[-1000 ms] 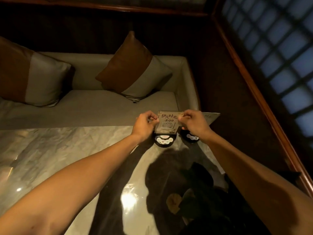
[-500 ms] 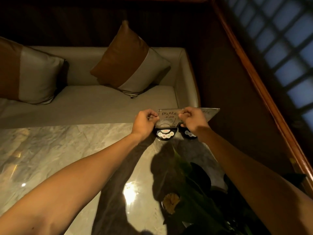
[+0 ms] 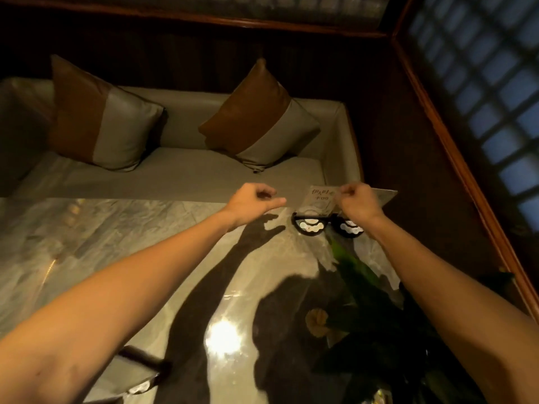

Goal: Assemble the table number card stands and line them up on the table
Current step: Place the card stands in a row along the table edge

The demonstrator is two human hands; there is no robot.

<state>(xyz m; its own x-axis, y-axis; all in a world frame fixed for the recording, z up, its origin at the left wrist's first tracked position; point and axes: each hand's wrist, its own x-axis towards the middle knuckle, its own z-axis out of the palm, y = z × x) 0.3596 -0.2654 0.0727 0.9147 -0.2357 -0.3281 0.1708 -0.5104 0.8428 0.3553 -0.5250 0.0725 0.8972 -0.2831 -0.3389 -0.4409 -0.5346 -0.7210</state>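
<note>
A shiny marble table (image 3: 122, 246) is seen from above, in dim light. Two bare arms are stretched out over it.

The right hand (image 3: 357, 204) is closed in a pinch on the top right edge of a clear card (image 3: 320, 199). Some writing is printed on the card, but it is too blurry to be read. The card is held upright in a black round base (image 3: 309, 225), near the far right corner of the table. A second black round base (image 3: 348, 228) is placed just beside the first one, on its right, and is partly hidden under the right wrist.

The left hand (image 3: 253, 201) is kept apart from the card, to its left. Its fingers are curled loosely and nothing is held in it. Its shadow is thrown on the table below.

A plant with dark green leaves (image 3: 358, 275) and a yellow flower (image 3: 319, 322) is seen at the near right. A dark thing (image 3: 140, 374) at the near edge cannot be made out.

Behind the table, two brown and grey cushions (image 3: 108, 126) are propped on a grey sofa (image 3: 180, 179).
</note>
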